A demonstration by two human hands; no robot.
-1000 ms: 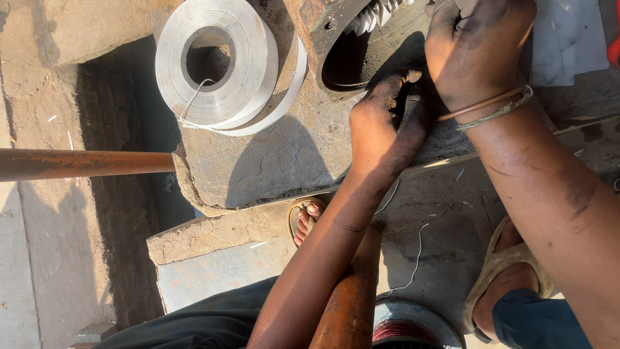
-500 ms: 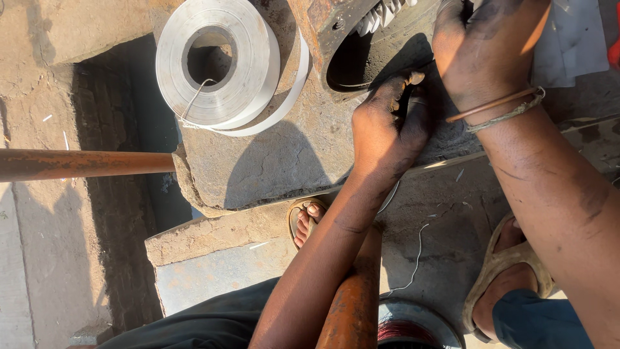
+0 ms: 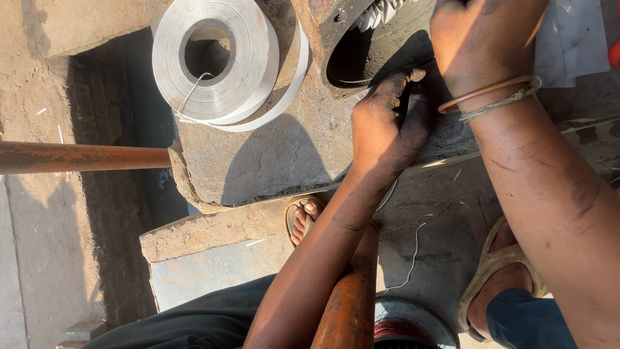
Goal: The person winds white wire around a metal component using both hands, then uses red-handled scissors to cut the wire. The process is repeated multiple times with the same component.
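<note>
Stone slab under both hands

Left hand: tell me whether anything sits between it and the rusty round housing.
Nothing visible does. The left hand already rests at the lower rim of the rusty round housing, fingertips touching it; the right hand lies beside it, not between.

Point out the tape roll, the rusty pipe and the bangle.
tape roll [image 3: 248, 58], head view, flat face of the coil
rusty pipe [image 3: 77, 157], head view, mid-length
bangle [image 3: 484, 90], head view, band across the wrist
</note>
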